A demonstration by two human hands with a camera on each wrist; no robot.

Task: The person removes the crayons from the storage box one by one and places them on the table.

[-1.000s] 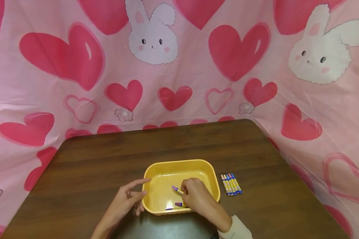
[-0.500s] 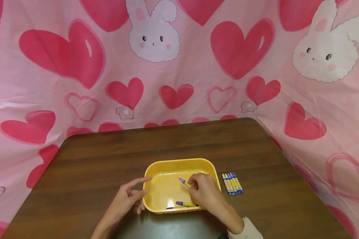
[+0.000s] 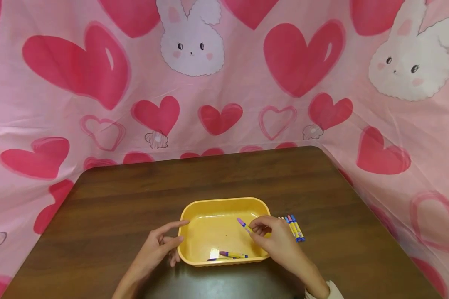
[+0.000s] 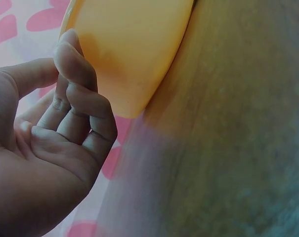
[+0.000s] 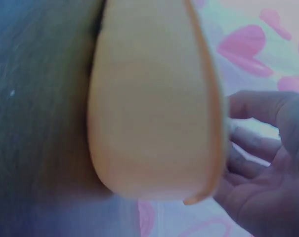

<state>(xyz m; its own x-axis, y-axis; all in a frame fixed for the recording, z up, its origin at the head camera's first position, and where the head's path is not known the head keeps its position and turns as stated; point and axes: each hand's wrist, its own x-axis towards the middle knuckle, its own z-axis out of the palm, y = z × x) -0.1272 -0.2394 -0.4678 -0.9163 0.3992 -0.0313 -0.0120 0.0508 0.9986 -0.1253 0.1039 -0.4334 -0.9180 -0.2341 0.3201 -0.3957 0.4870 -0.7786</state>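
While the left hand (image 3: pixel 159 247) rests at the left edge of a yellow tray (image 3: pixel 205 236) in the lower middle of the head view, its fingers are relaxed rather than clenched, the index finger reaching over the rim and the thumb touching it. The right hand (image 3: pixel 278 238), right of centre in the lower part of the frame, pinches a lilac-tipped crayon (image 3: pixel 244 224) over the tray's right end, the coloured tip pointing to the upper left. In the right wrist view the tray's wall hides the fingertips and the crayon. Near the tray's lower rim lie a purple-tipped crayon (image 3: pixel 233 254) and, just beside it, a second, mostly hidden one. Right of the tray, partly behind the right hand, a row of crayons (image 3: pixel 296 228) lies on the dark wooden table (image 3: pixel 134 199). A pink curtain (image 3: pixel 243 50) printed with hearts and rabbits fills the upper frame; a pale sleeve (image 3: pixel 334 290) shows at lower right.
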